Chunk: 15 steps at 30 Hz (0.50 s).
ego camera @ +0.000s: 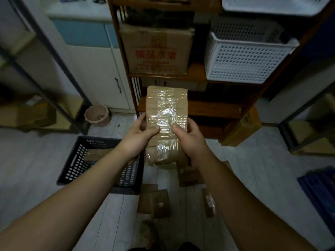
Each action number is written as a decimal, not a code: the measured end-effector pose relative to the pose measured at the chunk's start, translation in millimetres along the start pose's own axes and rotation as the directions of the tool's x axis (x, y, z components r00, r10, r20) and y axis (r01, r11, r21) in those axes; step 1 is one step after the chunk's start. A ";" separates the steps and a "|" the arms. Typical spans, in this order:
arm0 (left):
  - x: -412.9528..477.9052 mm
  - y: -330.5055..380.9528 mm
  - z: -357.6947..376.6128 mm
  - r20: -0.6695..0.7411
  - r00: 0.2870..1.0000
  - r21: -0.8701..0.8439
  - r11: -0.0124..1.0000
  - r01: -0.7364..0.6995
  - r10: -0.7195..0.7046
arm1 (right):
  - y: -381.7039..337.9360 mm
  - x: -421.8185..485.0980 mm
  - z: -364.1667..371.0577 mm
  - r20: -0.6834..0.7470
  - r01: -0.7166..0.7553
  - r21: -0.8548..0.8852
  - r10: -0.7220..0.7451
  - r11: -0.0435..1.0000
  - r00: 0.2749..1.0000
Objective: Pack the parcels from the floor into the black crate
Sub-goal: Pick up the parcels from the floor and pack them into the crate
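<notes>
I hold a brown cardboard parcel (165,113) wrapped in shiny clear tape up in front of me, in the middle of the view. My left hand (140,134) grips its left side and my right hand (189,136) grips its right side, thumbs on top. The black crate (72,167) with perforated walls stands on the floor below and to the left, under my left forearm; a brown parcel (96,153) lies inside it. Several more brown parcels lie on the floor: one (160,203) below my hands, one (190,175) under the held parcel, and a taped one (210,203) to the right.
A wooden shelf unit (213,105) stands straight ahead with a cardboard box (157,49) and a white perforated basket (244,57). A pink bucket (97,115) sits by the white cabinet. Metal racks with boxes flank both sides. A blue crate (320,189) is at the right edge.
</notes>
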<state>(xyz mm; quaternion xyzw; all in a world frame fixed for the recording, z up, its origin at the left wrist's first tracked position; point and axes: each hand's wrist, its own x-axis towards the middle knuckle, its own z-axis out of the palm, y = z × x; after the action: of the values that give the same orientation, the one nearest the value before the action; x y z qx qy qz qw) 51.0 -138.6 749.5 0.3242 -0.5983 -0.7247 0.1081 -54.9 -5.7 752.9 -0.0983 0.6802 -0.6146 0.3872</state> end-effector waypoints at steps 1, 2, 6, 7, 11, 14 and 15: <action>-12.7 5.1 -2.4 -0.027 1.000 0.010 1.000 0.003 -0.002 | -6.9 -7.2 2.2 0.009 0.018 0.018 -0.018 1.000 1.000; -25.6 9.3 -3.0 -0.033 0.999 0.032 0.999 0.006 -0.005 | -12.4 -12.8 4.2 0.014 0.038 0.020 -0.039 0.999 0.999; -72.9 15.6 -0.5 0.021 1.000 0.099 0.995 -0.017 0.015 | -20.9 -39.8 9.8 0.040 0.098 0.002 -0.098 0.995 0.994; -82.3 18.1 -2.5 0.016 1.000 0.100 0.995 -0.019 0.018 | -22.1 -45.7 10.1 0.054 0.109 -0.002 -0.108 0.994 0.993; -112.0 29.4 -19.4 0.047 0.999 0.066 0.998 -0.016 0.013 | -36.9 -62.7 13.8 0.065 0.143 0.000 -0.142 0.990 0.988; -126.4 40.9 -36.8 0.046 0.999 0.111 0.994 -0.006 0.001 | -50.7 -71.4 25.7 0.048 0.177 0.018 -0.178 0.984 0.983; -129.8 45.2 -45.4 0.048 0.999 0.130 0.991 -0.002 -0.004 | -53.4 -73.2 31.2 0.035 0.196 0.026 -0.197 0.980 0.980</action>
<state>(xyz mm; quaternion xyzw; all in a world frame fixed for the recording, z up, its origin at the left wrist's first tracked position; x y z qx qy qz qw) 167.2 -115.9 832.7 0.3133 -0.6467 -0.6917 0.0720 -3.1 3.1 833.2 -0.1721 0.6528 -0.6554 0.3386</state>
